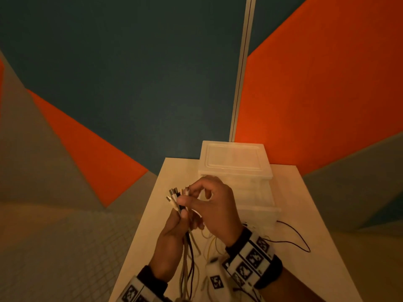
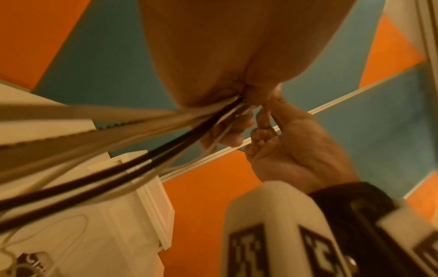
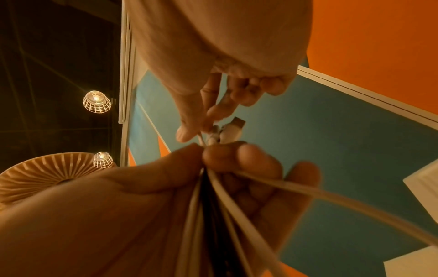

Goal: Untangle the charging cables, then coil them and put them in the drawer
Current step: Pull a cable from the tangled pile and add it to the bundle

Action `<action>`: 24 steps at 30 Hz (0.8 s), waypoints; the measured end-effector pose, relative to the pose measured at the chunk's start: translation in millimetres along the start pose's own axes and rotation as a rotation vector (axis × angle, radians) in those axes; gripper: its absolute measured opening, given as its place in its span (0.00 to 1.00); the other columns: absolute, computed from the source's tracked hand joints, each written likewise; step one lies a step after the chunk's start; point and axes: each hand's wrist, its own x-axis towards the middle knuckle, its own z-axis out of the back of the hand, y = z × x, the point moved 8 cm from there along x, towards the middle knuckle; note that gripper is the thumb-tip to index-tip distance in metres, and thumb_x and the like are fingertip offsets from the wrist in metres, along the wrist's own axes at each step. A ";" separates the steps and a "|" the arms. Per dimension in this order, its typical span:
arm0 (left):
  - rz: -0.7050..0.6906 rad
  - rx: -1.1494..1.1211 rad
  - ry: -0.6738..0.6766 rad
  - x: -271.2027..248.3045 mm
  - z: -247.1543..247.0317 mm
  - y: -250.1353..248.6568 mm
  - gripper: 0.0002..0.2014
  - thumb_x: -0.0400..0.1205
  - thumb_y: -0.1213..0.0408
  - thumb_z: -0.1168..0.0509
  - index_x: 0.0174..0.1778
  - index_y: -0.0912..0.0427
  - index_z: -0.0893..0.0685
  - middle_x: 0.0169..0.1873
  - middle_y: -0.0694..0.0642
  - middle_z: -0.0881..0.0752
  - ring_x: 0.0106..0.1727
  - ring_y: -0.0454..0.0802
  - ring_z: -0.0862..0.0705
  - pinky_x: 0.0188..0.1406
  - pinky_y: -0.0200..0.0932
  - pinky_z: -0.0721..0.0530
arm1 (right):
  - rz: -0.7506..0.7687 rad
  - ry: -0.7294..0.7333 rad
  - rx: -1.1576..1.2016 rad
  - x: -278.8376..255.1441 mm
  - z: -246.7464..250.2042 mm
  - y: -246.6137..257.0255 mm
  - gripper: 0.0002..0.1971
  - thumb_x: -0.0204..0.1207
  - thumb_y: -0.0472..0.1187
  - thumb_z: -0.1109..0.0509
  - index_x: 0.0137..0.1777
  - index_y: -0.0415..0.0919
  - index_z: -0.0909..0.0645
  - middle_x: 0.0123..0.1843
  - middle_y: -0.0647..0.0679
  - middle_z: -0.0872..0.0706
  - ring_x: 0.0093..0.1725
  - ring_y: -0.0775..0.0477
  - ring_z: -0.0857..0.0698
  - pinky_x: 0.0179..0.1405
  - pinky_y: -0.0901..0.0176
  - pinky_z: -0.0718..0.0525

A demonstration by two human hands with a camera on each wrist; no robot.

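Above the white table [image 1: 150, 216] I hold a bundle of charging cables [image 1: 187, 247], white, black and beige, upright. My left hand [image 1: 181, 216] grips the bundle just below the plugs [image 1: 174, 196]. My right hand [image 1: 185, 196] pinches one thin white cable end at the top of the bundle between thumb and forefinger. In the right wrist view a white USB plug [image 3: 233, 127] sticks up beside the right hand's fingertips [image 3: 189, 131], with my left hand [image 3: 213, 159] clenched round the cables below. The left wrist view shows the cables [image 2: 142, 135] fanning out of my left fist [image 2: 237, 97].
A translucent plastic drawer unit [image 1: 235, 162] stands at the table's far end, its lower drawer [image 1: 257, 212] pulled out a little. A loose black cable [image 1: 298, 238] and a yellow one [image 1: 209, 245] trail on the table near my right wrist. Orange and teal wall panels stand behind.
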 end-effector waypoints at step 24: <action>0.011 0.187 -0.044 7.1 29.0 -0.7 0.14 0.87 0.60 0.43 0.61 0.57 0.15 0.19 0.46 0.36 0.19 0.40 0.39 0.16 0.33 0.39 | 0.081 0.237 -0.328 -29.3 -8.9 -70.5 0.16 0.82 0.52 0.40 0.39 0.43 0.21 0.37 0.49 0.22 0.38 0.50 0.22 0.40 0.49 0.23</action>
